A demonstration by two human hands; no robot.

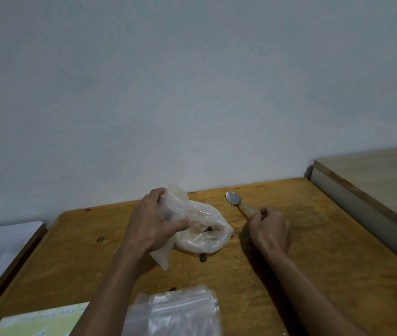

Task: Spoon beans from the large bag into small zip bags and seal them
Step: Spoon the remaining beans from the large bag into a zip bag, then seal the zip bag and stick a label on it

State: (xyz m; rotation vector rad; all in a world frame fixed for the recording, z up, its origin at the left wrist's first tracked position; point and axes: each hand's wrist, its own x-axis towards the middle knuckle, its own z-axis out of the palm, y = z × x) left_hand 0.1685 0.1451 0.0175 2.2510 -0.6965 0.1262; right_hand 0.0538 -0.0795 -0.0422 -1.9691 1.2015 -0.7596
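A stack of small clear zip bags [175, 311] lies at the bottom centre of the frame, on the near part of a wooden table [314, 275]. To its left, at the bottom left corner, a pale yellow-green sheet of paper [44, 321] with printed marks rests on the same surface.

The table top is orange-brown, with visible grain, knots and worn patches. Its far edge meets a plain pale grey-blue wall [192, 81] that fills the upper half of the frame. At the right edge stands a lighter wooden surface [374, 175], set higher than the table. At the left edge lies a white flat object [1, 253]; its nature cannot be told.

In the centre of the frame, the left hand [151, 224] grips one small zip bag [173, 204], fingers and thumb curled round it, holding it above the table with its mouth toward the upper right. Just behind and beside it, the large bag [204, 234] lies crumpled on the table, with a few dark beans visible inside. Two or three loose beans [202, 258] lie on the table just below the large bag.

Right of centre, the right hand [269, 229] pinches the handle end of a metal spoon [237, 202]. The spoon bowl rests on the table, pointing to the upper left, and appears empty.
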